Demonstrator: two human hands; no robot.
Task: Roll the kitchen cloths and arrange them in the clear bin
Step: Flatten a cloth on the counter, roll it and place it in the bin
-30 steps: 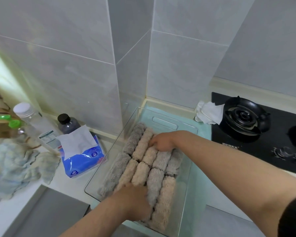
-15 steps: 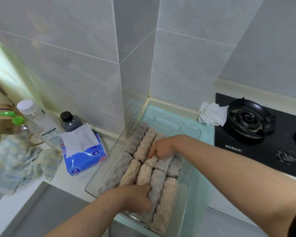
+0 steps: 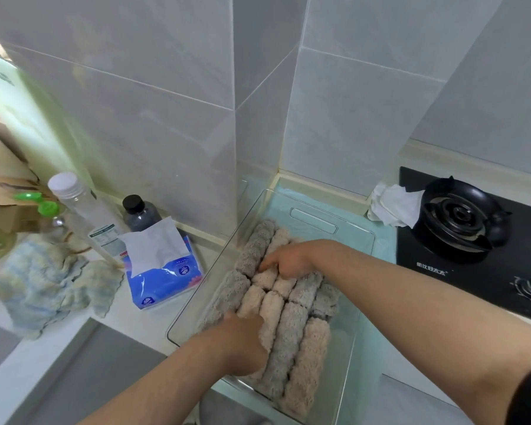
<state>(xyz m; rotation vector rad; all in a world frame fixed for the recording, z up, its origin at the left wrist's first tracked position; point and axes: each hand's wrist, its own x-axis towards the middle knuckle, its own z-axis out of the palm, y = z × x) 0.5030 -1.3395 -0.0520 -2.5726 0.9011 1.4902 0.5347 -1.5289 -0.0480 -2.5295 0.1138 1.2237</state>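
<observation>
Tiled counter corner, clear bin (image 3: pixel 354 338) holding rolled cloths (image 3: pixel 288 335) lying lengthwise away from the person. Left hand (image 3: pixel 242 345) presses near rolls, right hand (image 3: pixel 288 262) presses far rolls; neither is clenched or gripping.

Clear bin (image 3: pixel 354 233) holds rolled grey and beige cloths (image 3: pixel 288 335) in two rows. Left hand (image 3: pixel 242 343) presses the near rolls; right hand (image 3: pixel 288 262) presses the far rolls, fingers spread.
</observation>
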